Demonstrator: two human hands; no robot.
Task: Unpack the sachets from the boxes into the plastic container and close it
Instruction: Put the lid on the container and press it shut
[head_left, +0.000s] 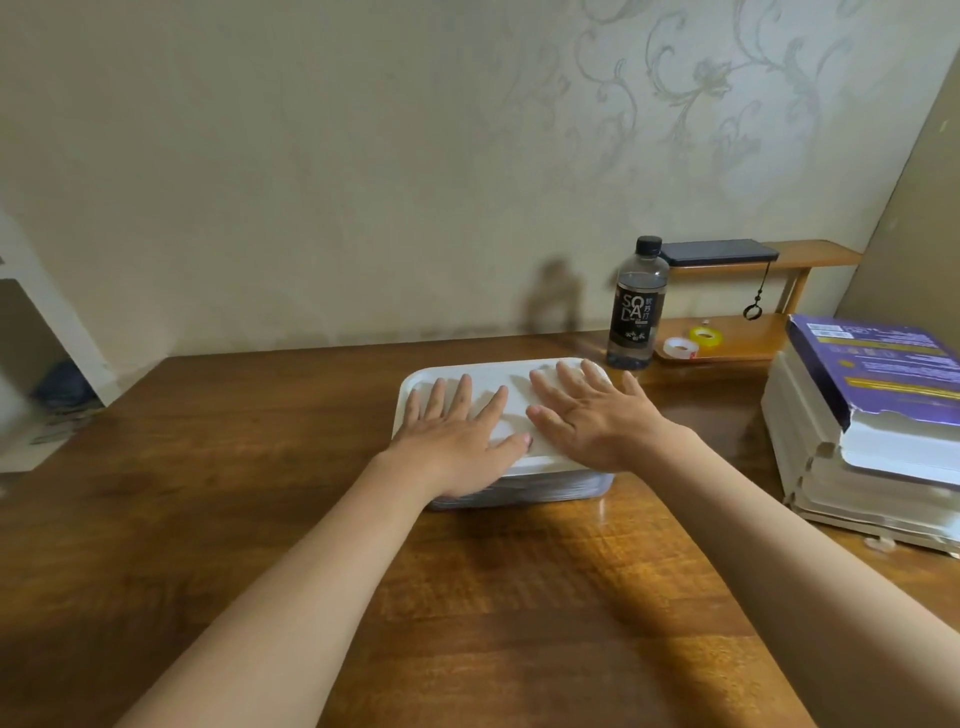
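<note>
A clear plastic container (550, 491) sits in the middle of the wooden table, covered by its white lid (511, 376). My left hand (457, 441) lies flat on the lid's left half, fingers straight and spread. My right hand (592, 410) presses flat on the lid's right half, fingers pointing away from me. Dark contents show faintly through the container's front wall; no sachet is plainly visible. A stack of opened purple and white boxes (872, 426) rests at the table's right edge.
A dark soda bottle (636, 306) stands just behind the container's right corner. Two tape rolls (693, 340) lie on a low wooden shelf (748, 332) behind it, and a black device (719, 252) sits on the upper shelf. The wall (363, 208) runs along the table's far edge.
</note>
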